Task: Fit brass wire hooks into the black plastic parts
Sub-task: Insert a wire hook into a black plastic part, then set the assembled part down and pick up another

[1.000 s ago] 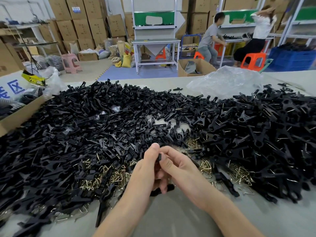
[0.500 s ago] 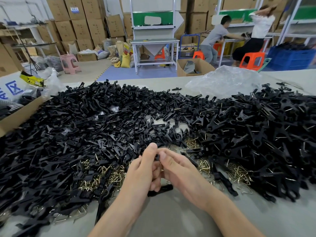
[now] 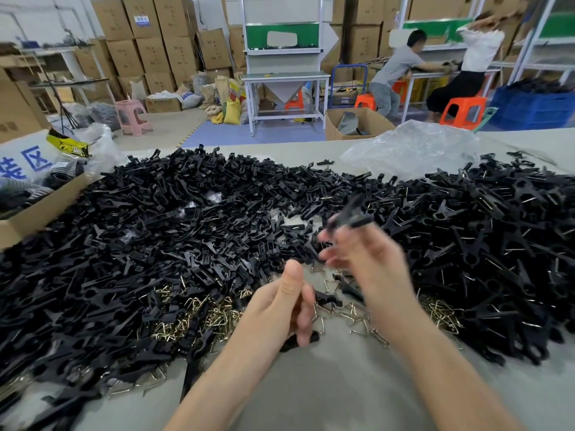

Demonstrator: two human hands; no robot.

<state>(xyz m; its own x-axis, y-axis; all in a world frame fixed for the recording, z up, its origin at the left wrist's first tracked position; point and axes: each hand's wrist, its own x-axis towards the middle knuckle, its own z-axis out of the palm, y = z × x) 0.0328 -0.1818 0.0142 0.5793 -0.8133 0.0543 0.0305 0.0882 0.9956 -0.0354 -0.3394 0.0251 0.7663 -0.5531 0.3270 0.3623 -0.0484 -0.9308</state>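
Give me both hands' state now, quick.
Left hand: fingers curled; holding anything cannot be told.
Right hand: blurred, black part at its fingers; grip cannot be told.

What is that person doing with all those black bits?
A person fits brass hooks into black parts heaped on the table. The blurred right hand has one part at its fingertips, held or let go, I cannot tell. The left hand hovers near the hooks, fingers curled.
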